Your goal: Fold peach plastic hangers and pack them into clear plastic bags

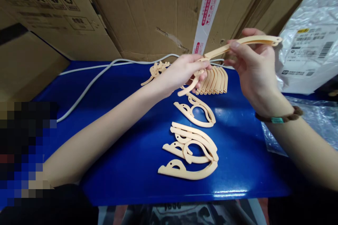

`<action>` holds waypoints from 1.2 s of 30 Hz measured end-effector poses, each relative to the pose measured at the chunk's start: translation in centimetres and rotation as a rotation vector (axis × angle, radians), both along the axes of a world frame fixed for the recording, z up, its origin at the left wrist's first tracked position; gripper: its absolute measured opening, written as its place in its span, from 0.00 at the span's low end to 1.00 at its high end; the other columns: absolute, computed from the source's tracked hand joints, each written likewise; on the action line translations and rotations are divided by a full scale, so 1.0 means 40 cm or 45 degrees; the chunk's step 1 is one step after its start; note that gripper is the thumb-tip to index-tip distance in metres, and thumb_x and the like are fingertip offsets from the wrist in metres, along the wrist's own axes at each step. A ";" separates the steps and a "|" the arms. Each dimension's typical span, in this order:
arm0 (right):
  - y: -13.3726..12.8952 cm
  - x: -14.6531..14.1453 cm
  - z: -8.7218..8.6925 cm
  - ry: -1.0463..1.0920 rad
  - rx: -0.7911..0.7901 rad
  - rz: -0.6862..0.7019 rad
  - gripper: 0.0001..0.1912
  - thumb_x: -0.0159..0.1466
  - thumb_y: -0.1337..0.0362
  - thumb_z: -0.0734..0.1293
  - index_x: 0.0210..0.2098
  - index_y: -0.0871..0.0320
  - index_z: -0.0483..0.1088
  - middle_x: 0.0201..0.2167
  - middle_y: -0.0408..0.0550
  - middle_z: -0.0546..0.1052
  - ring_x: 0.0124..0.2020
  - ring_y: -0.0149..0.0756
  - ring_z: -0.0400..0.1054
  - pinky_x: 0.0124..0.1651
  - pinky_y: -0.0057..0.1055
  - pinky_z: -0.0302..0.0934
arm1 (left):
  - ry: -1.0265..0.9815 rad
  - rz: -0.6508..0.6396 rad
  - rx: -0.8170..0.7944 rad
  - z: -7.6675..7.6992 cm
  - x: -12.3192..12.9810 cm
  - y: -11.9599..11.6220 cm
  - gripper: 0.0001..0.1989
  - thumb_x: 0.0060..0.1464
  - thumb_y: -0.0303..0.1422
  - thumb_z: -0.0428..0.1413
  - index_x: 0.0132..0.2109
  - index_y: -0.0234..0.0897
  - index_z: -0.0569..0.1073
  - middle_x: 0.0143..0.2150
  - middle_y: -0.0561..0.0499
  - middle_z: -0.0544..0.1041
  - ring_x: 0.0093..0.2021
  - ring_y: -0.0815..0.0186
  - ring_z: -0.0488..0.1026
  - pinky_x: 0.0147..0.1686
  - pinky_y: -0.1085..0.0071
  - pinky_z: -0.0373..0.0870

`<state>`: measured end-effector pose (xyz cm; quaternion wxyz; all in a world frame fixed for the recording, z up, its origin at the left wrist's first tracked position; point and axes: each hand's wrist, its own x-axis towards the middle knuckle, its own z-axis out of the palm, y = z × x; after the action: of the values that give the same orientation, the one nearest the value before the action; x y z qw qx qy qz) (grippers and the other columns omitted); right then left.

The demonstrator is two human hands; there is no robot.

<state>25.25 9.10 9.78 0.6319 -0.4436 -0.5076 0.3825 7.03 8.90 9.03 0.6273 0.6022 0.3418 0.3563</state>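
Note:
My left hand [188, 68] is closed round the hook end of a peach plastic folding hanger, with its curved hook [190, 87] hanging below the fingers. My right hand [255, 63] grips the long arm [260, 39] of the hanger, which reaches right and up from my left fingertips. How the parts join is hidden by my left fingers. Below the hands, a folded hanger [196, 123] lies on the blue table, and several more folded hangers [190, 174] overlap nearer to me. A row of curved hanger arms [218, 81] lies behind my left hand.
A small pile of loose hook pieces [158, 68] lies behind my left forearm. A white cable [89, 89] crosses the back and left of the blue table [126, 161]. Cardboard boxes [148, 10] wall the back. A labelled plastic parcel [303, 59] and clear film [280, 137] are at right.

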 end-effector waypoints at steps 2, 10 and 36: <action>0.005 0.005 -0.002 0.048 -0.009 0.004 0.23 0.52 0.65 0.76 0.42 0.48 0.64 0.41 0.43 0.76 0.41 0.34 0.71 0.42 0.32 0.68 | 0.012 0.045 0.047 0.010 -0.004 -0.004 0.16 0.73 0.31 0.45 0.34 0.37 0.66 0.22 0.60 0.61 0.17 0.77 0.59 0.22 0.76 0.58; 0.026 0.034 0.002 -0.044 0.060 0.003 0.15 0.57 0.57 0.75 0.35 0.49 0.65 0.38 0.46 0.77 0.38 0.36 0.70 0.37 0.33 0.64 | 0.008 0.156 0.121 0.050 -0.019 -0.017 0.17 0.75 0.32 0.45 0.34 0.37 0.65 0.21 0.60 0.58 0.17 0.76 0.55 0.20 0.74 0.50; 0.002 0.004 -0.029 -1.587 0.041 0.438 0.18 0.76 0.57 0.53 0.36 0.55 0.68 0.21 0.45 0.73 0.19 0.33 0.64 0.30 0.33 0.60 | 0.920 0.437 0.788 -0.058 -0.008 0.015 0.15 0.75 0.34 0.42 0.47 0.35 0.73 0.30 0.51 0.74 0.31 0.65 0.74 0.33 0.70 0.66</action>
<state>25.41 9.20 8.63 0.1547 -0.4853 -0.8489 0.1413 6.72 9.50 6.70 0.1934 0.7800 0.5094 0.3078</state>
